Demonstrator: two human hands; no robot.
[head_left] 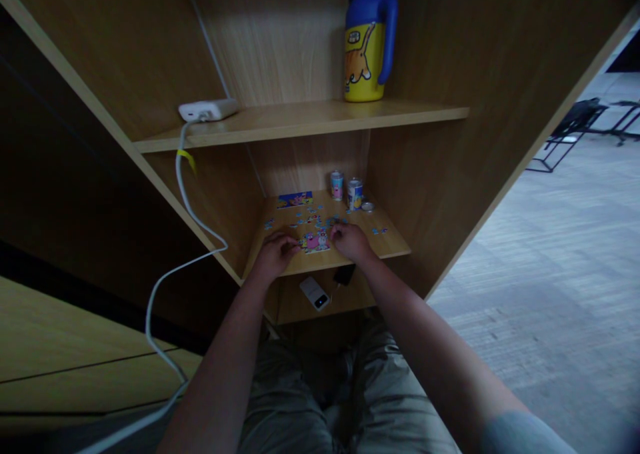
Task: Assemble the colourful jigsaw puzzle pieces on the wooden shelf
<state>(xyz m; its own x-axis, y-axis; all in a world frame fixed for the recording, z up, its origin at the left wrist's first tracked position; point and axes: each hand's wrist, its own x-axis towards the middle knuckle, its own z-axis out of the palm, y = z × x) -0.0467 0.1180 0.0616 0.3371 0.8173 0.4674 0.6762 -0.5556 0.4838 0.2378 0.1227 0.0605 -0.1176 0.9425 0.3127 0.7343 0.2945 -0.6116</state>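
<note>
A partly joined jigsaw puzzle with pink and colourful cartoon figures lies near the front edge of the lower shelf. My left hand is at its left side, thumb and fingers pinched together at the puzzle's edge. On the right side my right hand is closed, its curled fingertips close to the puzzle's upper right part. Whatever either hand pinches is too small to make out. Loose puzzle pieces are scattered behind the puzzle, and a few puzzle pieces lie off to the right.
A printed picture card lies at the back left. Two small printed cans and a round metal lid stand back right. Above are a blue-yellow bottle and a white charger with a hanging cable. Below lies a phone.
</note>
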